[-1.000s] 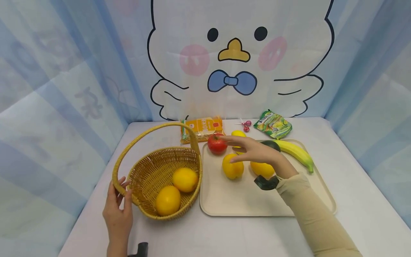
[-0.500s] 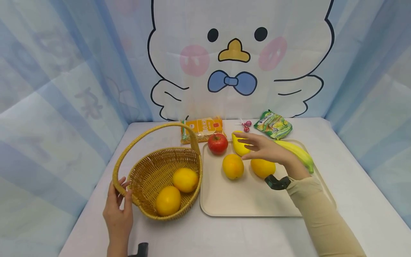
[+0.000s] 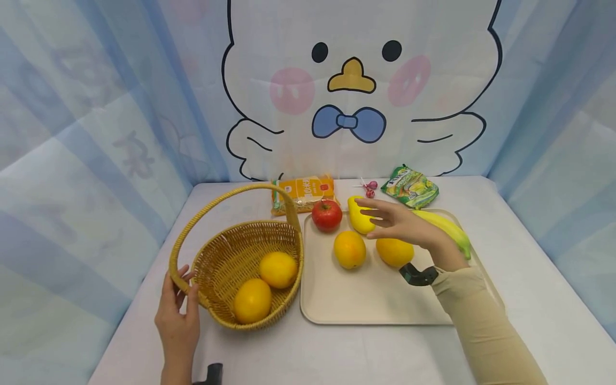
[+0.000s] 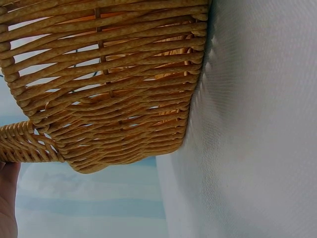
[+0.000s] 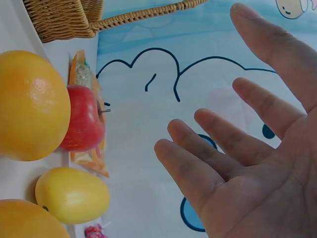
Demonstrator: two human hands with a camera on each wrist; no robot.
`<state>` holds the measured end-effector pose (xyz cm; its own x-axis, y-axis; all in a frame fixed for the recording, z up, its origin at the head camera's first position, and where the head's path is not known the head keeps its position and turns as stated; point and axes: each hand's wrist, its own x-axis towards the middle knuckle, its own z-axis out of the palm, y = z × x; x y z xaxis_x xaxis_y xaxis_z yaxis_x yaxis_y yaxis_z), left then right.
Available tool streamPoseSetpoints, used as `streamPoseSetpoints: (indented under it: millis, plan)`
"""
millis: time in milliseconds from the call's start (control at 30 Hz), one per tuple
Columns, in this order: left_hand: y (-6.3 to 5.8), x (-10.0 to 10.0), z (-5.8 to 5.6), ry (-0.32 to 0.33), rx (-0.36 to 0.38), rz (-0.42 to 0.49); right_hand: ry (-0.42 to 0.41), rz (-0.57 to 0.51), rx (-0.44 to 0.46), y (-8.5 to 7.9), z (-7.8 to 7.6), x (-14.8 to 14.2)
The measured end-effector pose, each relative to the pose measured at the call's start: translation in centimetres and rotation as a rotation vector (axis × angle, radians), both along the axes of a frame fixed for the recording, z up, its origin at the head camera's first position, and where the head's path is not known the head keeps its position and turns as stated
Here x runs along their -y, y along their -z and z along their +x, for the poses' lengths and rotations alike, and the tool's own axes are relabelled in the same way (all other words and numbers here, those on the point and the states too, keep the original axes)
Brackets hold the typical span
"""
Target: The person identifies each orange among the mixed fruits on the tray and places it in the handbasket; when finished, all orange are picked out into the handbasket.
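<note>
At the left, my left hand (image 3: 177, 315) grips the lower end of the handle of a wicker basket (image 3: 207, 267), thumb on the near side. Two round orange-yellow fruits (image 3: 252, 300) lie inside the basket. My right hand (image 3: 401, 223) hovers over the beige tray (image 3: 356, 299) with spread, fairly straight fingers and holds nothing. Below and beside it on the tray are two orange-yellow fruits (image 3: 349, 249), a smaller yellow fruit (image 3: 360, 216) and a banana (image 3: 445, 230) partly hidden by the hand. A red apple (image 5: 85, 118) sits at the tray's far left corner.
Behind the tray lie an orange food packet (image 3: 308, 193), two lollipops (image 3: 370, 188) and a green snack bag (image 3: 410, 186). The basket stands close against the tray's left edge. A printed curtain (image 3: 351, 155) hangs along the back and both sides of the white table (image 3: 366, 353).
My right hand has moved to the right, away from the apple, uncovering the yellow fruit and the front orange-yellow fruit. My left hand and the basket have stayed in place.
</note>
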<state>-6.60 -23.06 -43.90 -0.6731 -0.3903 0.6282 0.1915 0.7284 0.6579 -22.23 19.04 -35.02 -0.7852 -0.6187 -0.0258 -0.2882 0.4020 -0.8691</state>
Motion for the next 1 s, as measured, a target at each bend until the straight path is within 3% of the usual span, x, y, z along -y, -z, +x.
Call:
streamPoseSetpoints:
  millis: [500,1000]
  plan:
    - [0.1,0.1,0.0,0.011,-0.001,0.010,0.015,-0.013,0.022,2.8,-0.9,0.5]
    - [0.1,0.0,0.0,-0.001,-0.013,-0.004,0.087,-0.024,0.068,5.6,-1.0,1.3]
